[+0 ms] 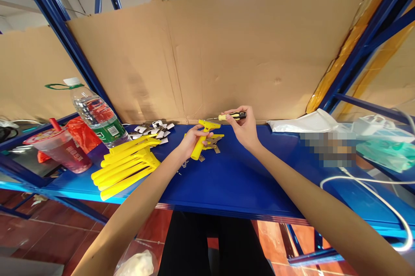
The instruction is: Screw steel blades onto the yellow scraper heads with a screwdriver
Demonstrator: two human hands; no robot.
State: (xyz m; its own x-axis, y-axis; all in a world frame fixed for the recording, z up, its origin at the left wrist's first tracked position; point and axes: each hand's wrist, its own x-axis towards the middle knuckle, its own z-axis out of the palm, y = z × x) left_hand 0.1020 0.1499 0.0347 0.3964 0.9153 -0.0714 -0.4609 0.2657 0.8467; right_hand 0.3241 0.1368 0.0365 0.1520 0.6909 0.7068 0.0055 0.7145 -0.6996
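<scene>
At the left of the blue tabletop (246, 189), a clear plastic bottle with a green label (112, 131) stands behind piled yellow plastic handles (125, 170). Further right, the left hand (191, 138) grips a yellow T-shaped plastic tool (197, 150); then the right hand (247, 131) holds a cream-and-black-handled screwdriver (235, 116) towards the tool's head.

Workshop: screwdriver (239, 115), blue workbench (243, 181).

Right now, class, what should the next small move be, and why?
Probably line up the screwdriver with the head of the yellow T-shaped tool: the right hand holds the screwdriver with its shaft reaching toward that head, and the left hand holds the tool. Whether the tip touches is too small to tell.
</scene>
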